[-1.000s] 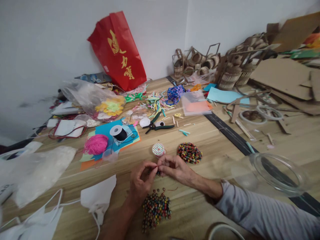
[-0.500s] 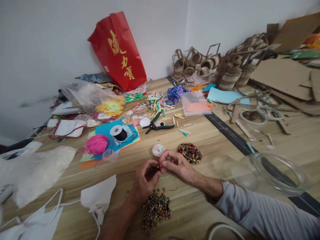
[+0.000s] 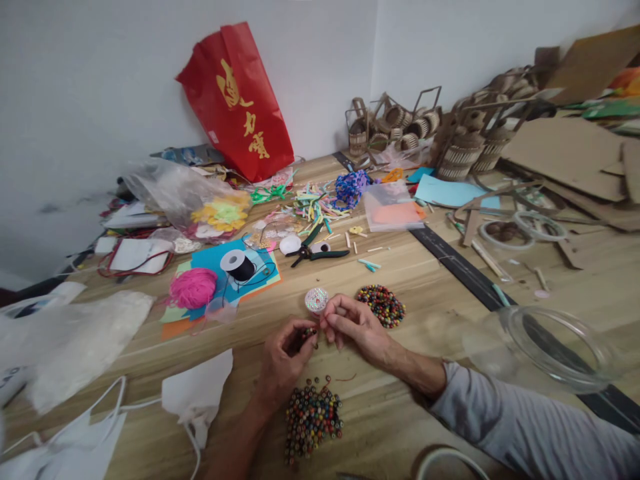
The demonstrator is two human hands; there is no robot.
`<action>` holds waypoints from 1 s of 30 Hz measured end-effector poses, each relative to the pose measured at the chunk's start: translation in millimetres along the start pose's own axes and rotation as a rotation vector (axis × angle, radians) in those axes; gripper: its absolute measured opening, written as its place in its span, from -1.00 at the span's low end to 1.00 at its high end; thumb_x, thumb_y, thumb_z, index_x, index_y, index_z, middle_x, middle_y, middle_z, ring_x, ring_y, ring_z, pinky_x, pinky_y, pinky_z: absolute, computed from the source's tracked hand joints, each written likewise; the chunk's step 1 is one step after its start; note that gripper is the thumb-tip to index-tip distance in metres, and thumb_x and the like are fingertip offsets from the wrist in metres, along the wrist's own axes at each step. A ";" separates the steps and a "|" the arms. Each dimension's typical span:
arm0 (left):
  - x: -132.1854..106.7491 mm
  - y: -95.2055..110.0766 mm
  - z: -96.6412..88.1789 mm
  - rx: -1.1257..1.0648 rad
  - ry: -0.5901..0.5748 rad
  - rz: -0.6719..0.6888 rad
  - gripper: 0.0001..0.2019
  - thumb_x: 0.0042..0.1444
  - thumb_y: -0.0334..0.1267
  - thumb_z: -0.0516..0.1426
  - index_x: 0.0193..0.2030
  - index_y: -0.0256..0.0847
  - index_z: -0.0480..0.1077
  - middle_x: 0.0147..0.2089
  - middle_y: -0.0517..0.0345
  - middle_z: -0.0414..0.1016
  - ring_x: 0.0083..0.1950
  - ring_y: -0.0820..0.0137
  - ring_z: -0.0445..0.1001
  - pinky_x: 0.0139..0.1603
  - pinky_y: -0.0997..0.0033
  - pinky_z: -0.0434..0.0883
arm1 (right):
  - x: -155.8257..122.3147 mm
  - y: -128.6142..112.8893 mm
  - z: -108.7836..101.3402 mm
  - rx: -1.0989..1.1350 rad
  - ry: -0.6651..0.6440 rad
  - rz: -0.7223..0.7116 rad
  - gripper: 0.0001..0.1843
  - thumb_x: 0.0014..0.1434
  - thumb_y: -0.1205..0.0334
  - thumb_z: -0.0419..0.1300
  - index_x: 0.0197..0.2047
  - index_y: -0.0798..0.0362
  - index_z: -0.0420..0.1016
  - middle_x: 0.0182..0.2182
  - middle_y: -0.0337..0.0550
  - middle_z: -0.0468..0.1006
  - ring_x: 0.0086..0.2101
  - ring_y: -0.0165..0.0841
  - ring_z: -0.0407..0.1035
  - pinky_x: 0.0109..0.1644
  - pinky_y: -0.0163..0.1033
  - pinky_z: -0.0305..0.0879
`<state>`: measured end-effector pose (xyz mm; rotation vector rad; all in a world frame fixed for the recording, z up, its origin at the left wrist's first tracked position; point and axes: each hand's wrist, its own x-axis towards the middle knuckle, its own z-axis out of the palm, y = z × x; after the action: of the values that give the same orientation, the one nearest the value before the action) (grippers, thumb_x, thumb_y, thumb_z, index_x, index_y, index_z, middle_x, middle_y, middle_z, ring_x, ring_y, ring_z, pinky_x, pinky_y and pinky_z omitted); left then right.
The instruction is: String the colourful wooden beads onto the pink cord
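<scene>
My left hand (image 3: 286,359) is curled with its fingertips pinched on small dark beads on a thin thread. My right hand (image 3: 356,327) meets it from the right, fingers pinched on the thread's end, too fine to make out clearly. Both hover just above the wooden table (image 3: 410,273). A loose heap of coloured beads (image 3: 313,417) lies right below my hands. A second round pile of coloured beads (image 3: 380,305) sits just right of my right hand. A small shiny spool (image 3: 317,300) stands just beyond my fingertips.
A clear glass bowl (image 3: 557,347) lies at the right. Black thread spool (image 3: 239,265), pink yarn ball (image 3: 192,288) and coloured paper sit to the left. Pliers (image 3: 314,252), a red bag (image 3: 235,100), plastic bags, cardboard sheets (image 3: 575,153) and woven baskets crowd the back.
My hands have shifted slightly up the table toward the shiny spool. The left fingers have curled tighter round the beads, and the right hand's pinch has drawn a little apart.
</scene>
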<state>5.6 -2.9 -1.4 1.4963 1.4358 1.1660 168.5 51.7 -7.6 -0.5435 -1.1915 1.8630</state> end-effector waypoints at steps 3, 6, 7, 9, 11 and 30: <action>1.3 1.0 0.1 -0.043 0.046 -0.033 -0.89 0.03 -0.31 0.20 -0.28 -0.26 0.46 -0.39 0.13 0.52 -0.37 0.43 0.49 -0.35 0.50 0.46 | -0.2 -1.1 0.1 -0.015 0.063 -0.001 -0.67 0.10 -0.01 0.26 -0.33 0.09 0.33 -0.57 -0.30 0.39 -0.61 -0.53 0.22 -0.60 -0.44 0.14; 3.8 3.9 -0.9 -0.096 0.073 -0.028 -0.88 -0.01 -0.28 0.21 -0.32 -0.26 0.46 -0.44 0.17 0.48 -0.43 0.45 0.47 -0.40 0.50 0.45 | -1.2 -1.7 0.2 -0.091 0.135 -0.016 -0.69 0.12 -0.01 0.23 -0.32 0.07 0.32 -0.64 -0.39 0.26 -0.65 -0.54 0.09 -0.62 -0.43 0.05; 4.7 5.2 -1.5 -0.108 0.075 -0.022 -0.88 -0.03 -0.28 0.21 -0.33 -0.26 0.47 -0.45 0.18 0.47 -0.44 0.45 0.47 -0.39 0.49 0.45 | -1.7 -1.8 0.3 -0.132 0.153 -0.031 -0.70 0.13 0.00 0.22 -0.31 0.07 0.32 -0.63 -0.38 0.25 -0.64 -0.53 0.08 -0.61 -0.42 0.04; 6.2 7.7 -2.7 -0.121 0.073 -0.018 -0.89 -0.05 -0.29 0.22 -0.36 -0.26 0.48 -0.45 0.18 0.46 -0.44 0.44 0.47 -0.39 0.48 0.45 | -3.1 -2.0 0.9 -0.229 0.185 -0.085 -0.74 0.14 0.05 0.21 -0.26 0.06 0.33 -0.58 -0.35 0.26 -0.59 -0.50 0.11 -0.56 -0.39 0.05; 6.9 9.3 -3.9 -0.124 0.065 -0.030 -0.90 -0.05 -0.29 0.23 -0.37 -0.25 0.48 -0.45 0.19 0.46 -0.44 0.44 0.47 -0.39 0.47 0.45 | -4.5 -2.4 2.1 -0.339 0.223 -0.179 -0.77 0.14 0.12 0.20 -0.18 0.04 0.34 -0.46 -0.27 0.33 -0.52 -0.47 0.16 -0.48 -0.35 0.12; 4.0 3.8 -2.6 -0.134 -0.019 0.002 -0.97 0.03 -0.35 0.19 -0.38 -0.24 0.45 -0.35 0.14 0.50 -0.29 0.40 0.48 -0.27 0.48 0.42 | -12.7 4.3 7.4 -0.763 -0.020 -0.317 -0.91 0.19 0.32 0.12 -0.19 0.07 0.33 -0.50 -0.28 0.38 -0.54 -0.47 0.24 -0.50 -0.39 0.16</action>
<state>4.2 0.5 3.5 1.4129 1.3165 1.2216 168.4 36.4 -9.0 -0.6870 -1.8813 1.1110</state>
